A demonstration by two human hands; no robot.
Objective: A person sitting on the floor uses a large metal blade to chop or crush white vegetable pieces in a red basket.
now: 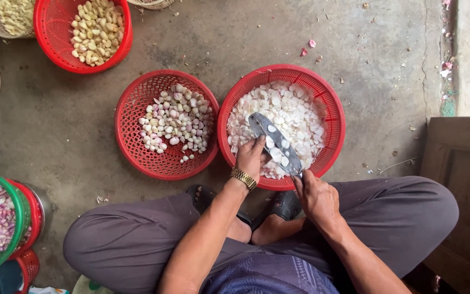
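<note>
Head view: you hold a broad grey metal knife (276, 144) over the round red plastic basket of pale sliced pieces (330, 117).
Your right hand (316, 197) grips its handle at 5 o'clock; left hand (251, 157) fingers pinch a piece against the blade, so the slices fall in.

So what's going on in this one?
A person sits on the floor over a red basket of pale sliced pieces. The right hand holds a big knife by its handle; the left hand rests against the blade. A second red basket of peeled bulbs sits alongside.
</note>
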